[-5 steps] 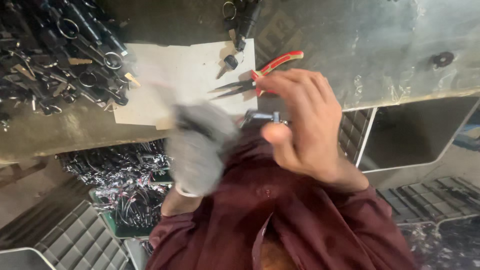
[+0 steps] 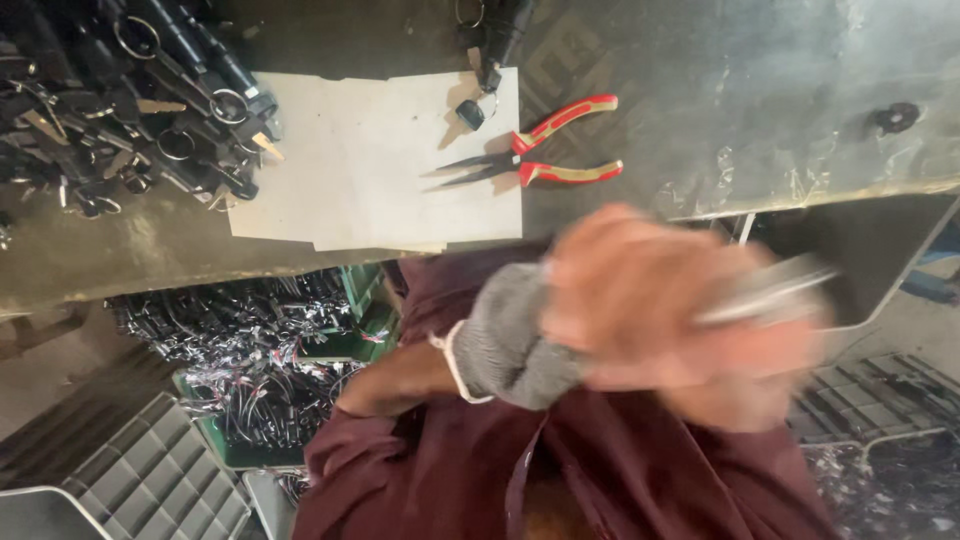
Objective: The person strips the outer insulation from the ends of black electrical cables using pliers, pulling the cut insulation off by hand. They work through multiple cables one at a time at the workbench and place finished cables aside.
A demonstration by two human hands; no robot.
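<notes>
— Where are your hands?

— Close under the camera, pressed together in front of your dark red shirt (image 2: 640, 480). Your left hand (image 2: 505, 340) wears a grey knit glove; your bare right hand (image 2: 660, 310) is wrapped over it, and both are blurred.

— Are you holding anything?

— A pale, thin metal piece (image 2: 765, 290) streaks out from your right hand; I cannot tell what it is, nor how firmly you grip it.

— And on the desk (image 2: 760, 120)?

— Red-handled long-nose pliers (image 2: 530, 155) lie on a white sheet (image 2: 360, 170), with a heap of dark keys and rings (image 2: 130, 100) at its left edge.
</notes>
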